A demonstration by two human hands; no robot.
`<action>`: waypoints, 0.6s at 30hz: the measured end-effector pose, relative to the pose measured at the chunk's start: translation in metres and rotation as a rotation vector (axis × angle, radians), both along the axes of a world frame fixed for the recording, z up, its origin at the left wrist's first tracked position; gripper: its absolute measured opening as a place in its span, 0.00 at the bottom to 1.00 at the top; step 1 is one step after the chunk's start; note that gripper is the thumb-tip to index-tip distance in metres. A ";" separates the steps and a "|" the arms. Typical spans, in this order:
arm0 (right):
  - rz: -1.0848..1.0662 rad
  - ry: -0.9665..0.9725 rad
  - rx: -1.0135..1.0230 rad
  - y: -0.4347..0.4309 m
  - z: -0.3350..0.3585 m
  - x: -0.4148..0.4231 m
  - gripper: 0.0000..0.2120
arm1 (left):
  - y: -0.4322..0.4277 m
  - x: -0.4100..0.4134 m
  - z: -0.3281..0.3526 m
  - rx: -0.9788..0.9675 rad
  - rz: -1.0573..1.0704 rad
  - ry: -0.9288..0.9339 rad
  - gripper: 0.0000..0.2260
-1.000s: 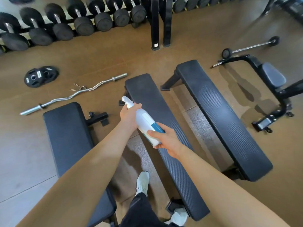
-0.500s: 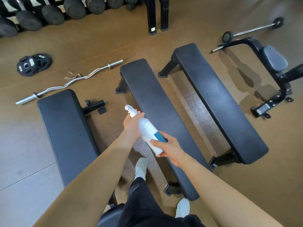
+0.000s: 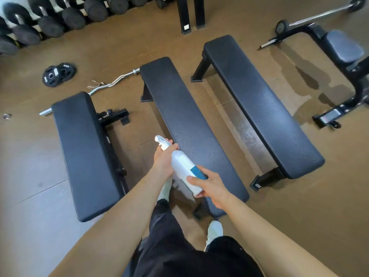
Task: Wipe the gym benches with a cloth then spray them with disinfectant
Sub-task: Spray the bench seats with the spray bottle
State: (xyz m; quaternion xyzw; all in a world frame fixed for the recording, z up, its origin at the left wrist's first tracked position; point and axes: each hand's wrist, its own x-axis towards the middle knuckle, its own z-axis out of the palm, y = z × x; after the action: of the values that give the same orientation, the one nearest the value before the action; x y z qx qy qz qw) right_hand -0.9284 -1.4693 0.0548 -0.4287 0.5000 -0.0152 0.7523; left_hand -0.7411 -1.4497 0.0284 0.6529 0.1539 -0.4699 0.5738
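Observation:
Three black padded benches lie side by side on the brown floor: a left bench (image 3: 85, 148), a middle bench (image 3: 187, 116) and a right bench (image 3: 261, 104). I hold a white spray bottle (image 3: 182, 166) with a blue label over the gap between the left and middle benches, its nozzle pointing away from me. My left hand (image 3: 162, 159) grips the neck and trigger. My right hand (image 3: 207, 183) wraps the bottle's base. No cloth is in sight.
A curl bar (image 3: 111, 84) and weight plates (image 3: 58, 72) lie on the floor beyond the left bench. Dumbbells (image 3: 50, 19) line the far wall. A black preacher-curl stand (image 3: 343, 56) and a barbell (image 3: 311, 19) sit at right. My feet stand between the left and middle benches.
I have stepped back and the view has tilted down, so the benches show in full. The bottle, held in both hands, has come nearer to me along the middle bench.

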 end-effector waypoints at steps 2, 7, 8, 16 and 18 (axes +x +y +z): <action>0.008 -0.006 0.005 0.007 0.001 -0.040 0.23 | 0.011 -0.039 0.004 0.045 0.013 -0.003 0.18; 0.065 0.029 0.009 0.024 0.005 -0.124 0.27 | 0.038 -0.129 0.015 0.085 0.162 0.072 0.13; 0.059 0.022 0.007 0.029 0.007 -0.137 0.26 | 0.042 -0.142 0.016 0.051 0.168 0.089 0.13; -0.043 -0.035 0.018 0.065 0.011 -0.198 0.18 | 0.061 -0.203 0.027 0.040 0.095 0.035 0.14; -0.027 -0.027 -0.014 0.074 0.012 -0.207 0.17 | 0.068 -0.212 0.025 0.078 0.124 0.054 0.15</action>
State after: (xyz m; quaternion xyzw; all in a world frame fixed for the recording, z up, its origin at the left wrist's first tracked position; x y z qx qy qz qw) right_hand -1.1357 -1.3955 0.0666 -0.4267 0.4954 -0.0347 0.7559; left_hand -0.9536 -1.3820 0.0538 0.6511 0.2276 -0.4443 0.5717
